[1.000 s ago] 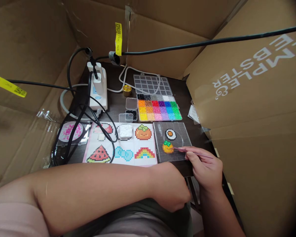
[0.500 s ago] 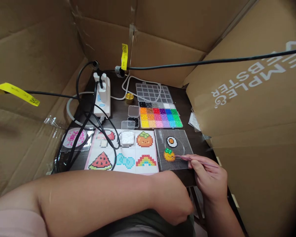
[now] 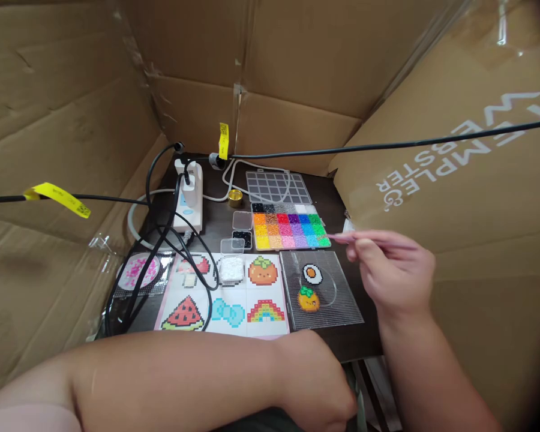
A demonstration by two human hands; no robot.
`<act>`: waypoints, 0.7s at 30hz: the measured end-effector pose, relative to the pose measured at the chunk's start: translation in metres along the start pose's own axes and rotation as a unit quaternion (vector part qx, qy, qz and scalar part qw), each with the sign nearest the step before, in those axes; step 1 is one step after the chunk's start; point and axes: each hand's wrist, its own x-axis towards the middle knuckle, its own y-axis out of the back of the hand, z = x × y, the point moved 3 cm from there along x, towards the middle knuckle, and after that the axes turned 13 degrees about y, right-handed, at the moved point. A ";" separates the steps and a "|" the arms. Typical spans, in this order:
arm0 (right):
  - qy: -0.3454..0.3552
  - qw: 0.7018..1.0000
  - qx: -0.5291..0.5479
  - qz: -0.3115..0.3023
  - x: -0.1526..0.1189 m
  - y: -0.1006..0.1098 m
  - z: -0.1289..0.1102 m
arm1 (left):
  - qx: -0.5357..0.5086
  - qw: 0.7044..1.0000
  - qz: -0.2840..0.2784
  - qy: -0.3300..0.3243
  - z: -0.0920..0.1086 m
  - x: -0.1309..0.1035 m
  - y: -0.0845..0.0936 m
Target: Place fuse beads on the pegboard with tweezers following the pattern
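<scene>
My right hand (image 3: 393, 273) grips pink tweezers (image 3: 342, 237), whose tips are over the lower right of the bead box (image 3: 292, 231), near the green and blue compartments. My left hand (image 3: 317, 384) lies at the table's front edge, seen from its back; its fingers are hidden. A clear pegboard (image 3: 342, 294) holds a bead egg (image 3: 312, 274) and an orange bead fruit with green leaves (image 3: 308, 300). To its left lies a pattern sheet (image 3: 263, 288) with a watermelon, bow and rainbow, among others.
Black cables (image 3: 164, 240) cross the left side beside a white power strip (image 3: 189, 210). A small box of white beads (image 3: 231, 270) sits on the sheet. Behind are black beads (image 3: 242, 240), a gold tin (image 3: 234, 198) and a clear divided lid (image 3: 279, 187). Cardboard walls surround the table.
My right hand has moved with the tweezers from the orange bead fruit up and away to the bead box. The camera view has tilted upward. My left hand stays at the front edge.
</scene>
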 end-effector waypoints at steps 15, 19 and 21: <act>-0.055 0.992 -0.021 -0.116 0.038 -0.080 0.059 | -0.045 0.998 0.008 -0.035 -0.006 0.007 -0.013; -0.085 0.991 0.017 -0.102 0.038 -0.075 0.060 | -0.044 0.998 0.029 -0.030 -0.007 0.007 -0.019; -0.089 0.989 0.032 -0.110 0.037 -0.075 0.060 | -0.045 0.997 0.052 -0.033 -0.008 0.006 -0.021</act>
